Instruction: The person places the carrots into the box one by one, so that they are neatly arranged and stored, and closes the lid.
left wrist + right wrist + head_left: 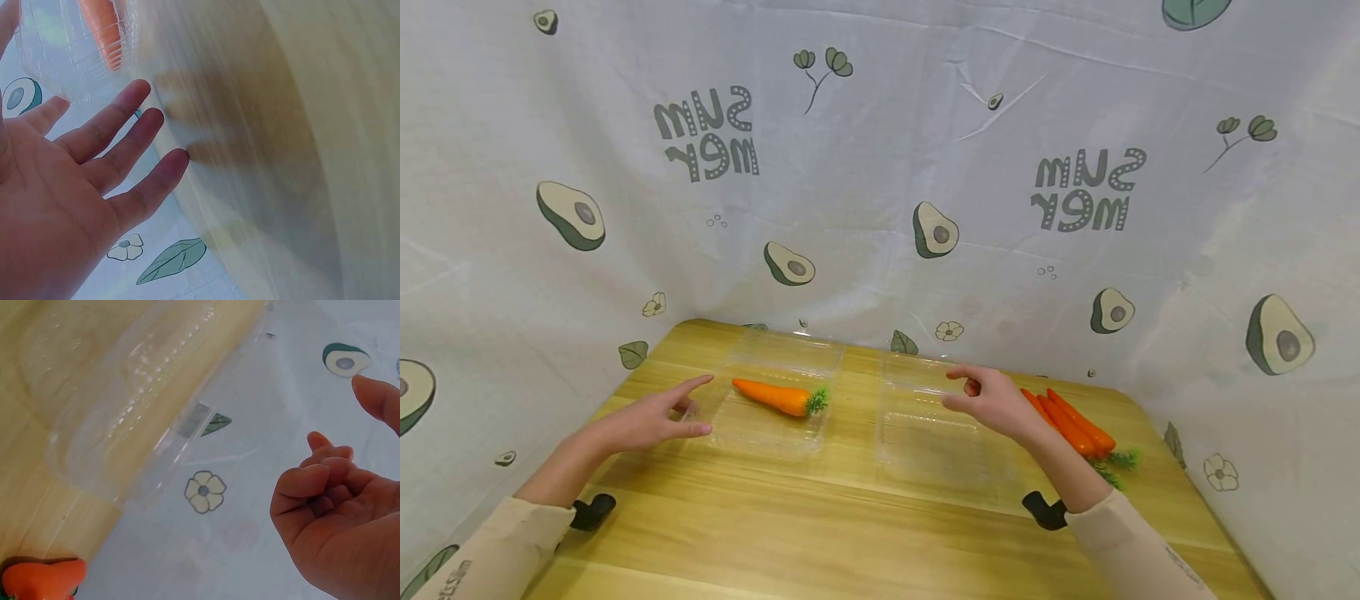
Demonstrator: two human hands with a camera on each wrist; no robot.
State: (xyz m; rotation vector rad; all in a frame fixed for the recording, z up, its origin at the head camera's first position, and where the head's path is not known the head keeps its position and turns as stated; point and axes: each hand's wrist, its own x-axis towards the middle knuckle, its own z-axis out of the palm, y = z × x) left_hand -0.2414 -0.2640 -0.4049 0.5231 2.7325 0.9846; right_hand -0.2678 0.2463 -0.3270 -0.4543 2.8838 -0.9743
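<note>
My left hand hovers at the left side of a clear plastic container, fingers spread and holding nothing. One orange carrot with a green leafy top lies in that container, its tip toward my left hand. In the left wrist view, the straight fingers are apart from the carrot. Over the right edge of a second clear container is my right hand. Its fingers are loosely bent with the thumb apart, and nothing is between them. No carrot shows in this second container.
Several orange-red carrots with green tops lie bunched on the right of the wooden table, partly behind my right forearm. A white curtain printed with avocados surrounds the table's back and sides. Both containers' lids are folded back toward it.
</note>
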